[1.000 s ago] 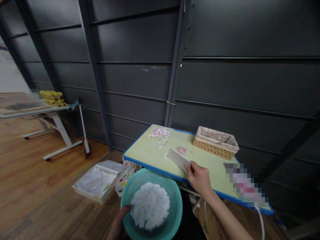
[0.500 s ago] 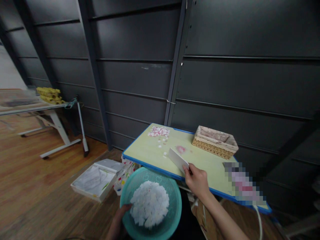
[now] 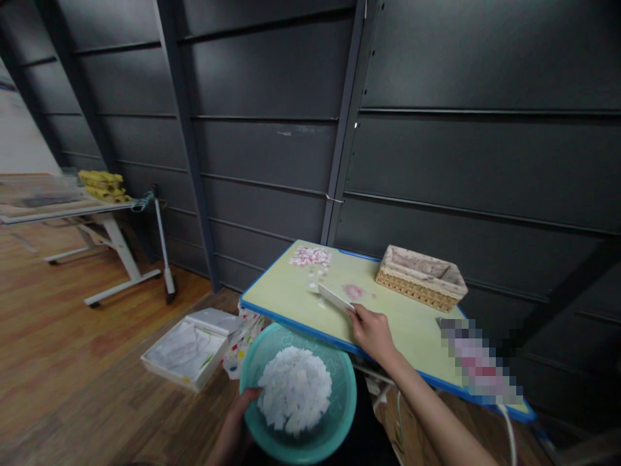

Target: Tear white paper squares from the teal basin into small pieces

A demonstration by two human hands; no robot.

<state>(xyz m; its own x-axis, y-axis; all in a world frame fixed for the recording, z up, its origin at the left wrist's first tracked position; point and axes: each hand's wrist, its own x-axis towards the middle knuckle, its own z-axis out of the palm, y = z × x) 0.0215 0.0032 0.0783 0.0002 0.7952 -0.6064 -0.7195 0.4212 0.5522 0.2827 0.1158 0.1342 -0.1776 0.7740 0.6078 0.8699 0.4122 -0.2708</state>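
My left hand point(image 3: 245, 408) grips the left rim of a turquoise plastic colander point(image 3: 345, 388), thumb over the inside. A heap of small white flakes or square pieces point(image 3: 295, 388) fills its middle. My right hand point(image 3: 372, 331) is closed on the near end of a thin, flat white scraper-like board point(image 3: 336, 298). That board is tilted, its edge close to the yellow tabletop point(image 3: 286, 294) with blue edging; whether it touches cannot be told. A few loose white pieces point(image 3: 313, 285) lie near its far end. Further back is a spread pile of pink and white pieces point(image 3: 310, 256).
A lined wicker basket point(image 3: 420, 278) stands at the table's back right. A blurred-out item point(image 3: 478, 366) with a white cord lies at the right end. An open white box point(image 3: 187, 353) sits on the floor at left. Beyond are a mop-like pole point(image 3: 163, 252) and another table point(image 3: 116, 239).
My right hand has moved slightly left and back with the white board, which is now held flatter, nearer the loose white pieces. My left hand stays on the colander.
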